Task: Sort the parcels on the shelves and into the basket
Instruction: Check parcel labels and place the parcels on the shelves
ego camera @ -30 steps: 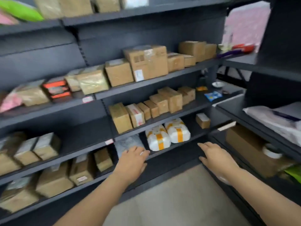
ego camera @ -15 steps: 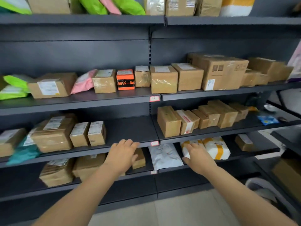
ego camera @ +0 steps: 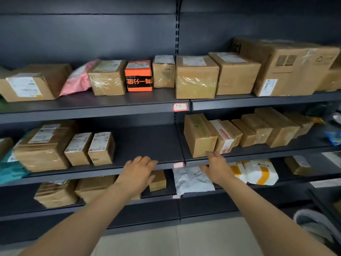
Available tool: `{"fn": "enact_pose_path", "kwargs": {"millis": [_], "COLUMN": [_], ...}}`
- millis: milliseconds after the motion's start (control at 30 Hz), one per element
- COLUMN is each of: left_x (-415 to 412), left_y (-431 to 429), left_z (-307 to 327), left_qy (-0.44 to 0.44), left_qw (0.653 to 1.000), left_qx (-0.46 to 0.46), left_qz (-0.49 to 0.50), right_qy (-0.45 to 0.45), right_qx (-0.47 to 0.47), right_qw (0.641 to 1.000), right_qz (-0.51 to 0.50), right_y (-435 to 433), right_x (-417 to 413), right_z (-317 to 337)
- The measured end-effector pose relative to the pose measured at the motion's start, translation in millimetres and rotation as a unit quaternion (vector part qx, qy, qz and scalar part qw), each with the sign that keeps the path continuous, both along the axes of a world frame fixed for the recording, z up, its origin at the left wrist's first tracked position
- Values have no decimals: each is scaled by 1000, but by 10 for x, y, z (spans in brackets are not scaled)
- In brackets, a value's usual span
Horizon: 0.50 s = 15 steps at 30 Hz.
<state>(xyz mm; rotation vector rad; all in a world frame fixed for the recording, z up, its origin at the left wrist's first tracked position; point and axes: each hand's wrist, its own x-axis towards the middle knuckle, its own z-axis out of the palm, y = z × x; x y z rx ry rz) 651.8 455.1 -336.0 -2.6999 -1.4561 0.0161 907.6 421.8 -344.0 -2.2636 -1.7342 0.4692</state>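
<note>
Both hands reach out to the shelves and hold nothing. The left hand (ego camera: 137, 174) has its fingers bent a little, and they lie at the front edge of the middle shelf (ego camera: 147, 143). I cannot tell if they touch it. The right hand (ego camera: 217, 169) has its fingers spread wide. Its fingertips are just below a brown box (ego camera: 200, 137) that stands at the left end of a row of boxes on the middle shelf.

Parcels sit on all the shelves. On the top shelf (ego camera: 114, 102) there is a pink bag (ego camera: 79, 78), an orange and black box (ego camera: 138, 76) and a big box (ego camera: 284, 69), with more brown boxes between them. On the left of the middle shelf two small boxes (ego camera: 101, 148) stand side by side, and a teal bag (ego camera: 11, 171) is at the far left.

On the bottom shelf (ego camera: 160, 194) a small brown box (ego camera: 158, 182) peeks out beside the left hand. A grey-white bag (ego camera: 191, 180) lies under the right hand. Next to it are white parcels with yellow tape (ego camera: 260, 172).
</note>
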Motion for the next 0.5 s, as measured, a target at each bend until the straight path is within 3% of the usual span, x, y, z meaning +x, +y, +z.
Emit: {"fn": "enact_pose_path", "kwargs": {"millis": [133,333,500], "left_x": [309,610,601], "left_y": [388,833,1036], "left_z": [-91,-248,-442], "left_qy": [19,45,15], "left_qw": [1000,998,998], "left_qx": [-11,-39,-59], "left_qz": [3,-4,4], "right_qy": [1,-79,-54], "right_qx": [1,-52,-53], "right_qw": [999,991,987], "right_qz": [-33,-100,-141], "right_y": [476,1126,1525], "right_x": [288,499,401], "right_z": [-117,-313,-513]}}
